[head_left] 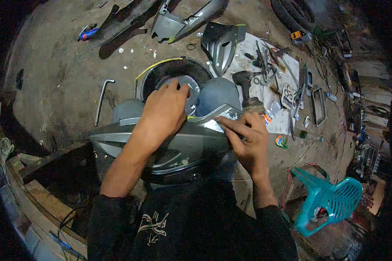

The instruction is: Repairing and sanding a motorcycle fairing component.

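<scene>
A dark grey plastic panel (170,147) with a silver, scuffed upper corner lies across my lap. My left hand (163,111) reaches over it to a black basin (159,69) holding a greyish inner dish, its fingers curled and their grip hidden. My right hand (248,137) grips the panel's right end, index finger stretched onto the silver patch. Both knees in jeans (217,93) are behind the panel. A thin yellow strip crosses the basin's rim. A bent metal wrench (101,102) lies on the ground at left, and a dark power tool (244,85) stands right of the basin.
More panels (185,21) lie ahead. A white sheet (274,122) with scattered tools is at right, near a tyre (292,15) and cables. A teal plastic chair (335,195) is at lower right, a wooden frame (48,200) at lower left, clutter along the right edge.
</scene>
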### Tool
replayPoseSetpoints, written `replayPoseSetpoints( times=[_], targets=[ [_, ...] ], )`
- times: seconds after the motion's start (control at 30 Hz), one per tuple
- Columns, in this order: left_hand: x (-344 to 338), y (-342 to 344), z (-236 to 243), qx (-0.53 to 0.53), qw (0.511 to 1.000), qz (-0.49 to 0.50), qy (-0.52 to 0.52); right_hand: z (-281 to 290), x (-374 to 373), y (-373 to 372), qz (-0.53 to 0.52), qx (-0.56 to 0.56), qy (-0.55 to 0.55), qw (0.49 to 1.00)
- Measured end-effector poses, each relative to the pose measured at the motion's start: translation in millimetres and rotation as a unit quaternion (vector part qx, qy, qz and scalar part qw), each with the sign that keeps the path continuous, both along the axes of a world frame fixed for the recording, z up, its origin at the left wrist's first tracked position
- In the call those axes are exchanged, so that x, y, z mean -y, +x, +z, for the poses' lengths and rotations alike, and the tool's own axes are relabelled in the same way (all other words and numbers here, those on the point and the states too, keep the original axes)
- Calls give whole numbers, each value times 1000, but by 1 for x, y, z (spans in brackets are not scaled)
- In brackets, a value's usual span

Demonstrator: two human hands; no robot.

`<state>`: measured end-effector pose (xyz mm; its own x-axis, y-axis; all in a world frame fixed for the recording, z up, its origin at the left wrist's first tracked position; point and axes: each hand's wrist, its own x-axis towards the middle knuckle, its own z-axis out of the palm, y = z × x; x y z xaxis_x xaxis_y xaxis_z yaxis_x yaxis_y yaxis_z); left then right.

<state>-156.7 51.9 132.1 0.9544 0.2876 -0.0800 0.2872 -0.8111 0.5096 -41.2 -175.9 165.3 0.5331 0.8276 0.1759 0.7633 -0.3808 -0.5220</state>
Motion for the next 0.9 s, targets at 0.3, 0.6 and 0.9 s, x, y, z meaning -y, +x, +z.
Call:
replayPoseSetpoints(
  times=[0.3, 0.6, 0.9],
  targets=[
    [-1, -3, 5, -5, 1000, 8, 5, 11, 1, -1, -35, 6, -16, 999],
    [1, -2, 12, -25, 1000, -3, 6, 0, 5, 2, -10, 18, -18, 1000],
    [0, 0, 10, -57, 998, -8, 12, -5, 2, 10, 32, -3, -13, 999]
  ],
)
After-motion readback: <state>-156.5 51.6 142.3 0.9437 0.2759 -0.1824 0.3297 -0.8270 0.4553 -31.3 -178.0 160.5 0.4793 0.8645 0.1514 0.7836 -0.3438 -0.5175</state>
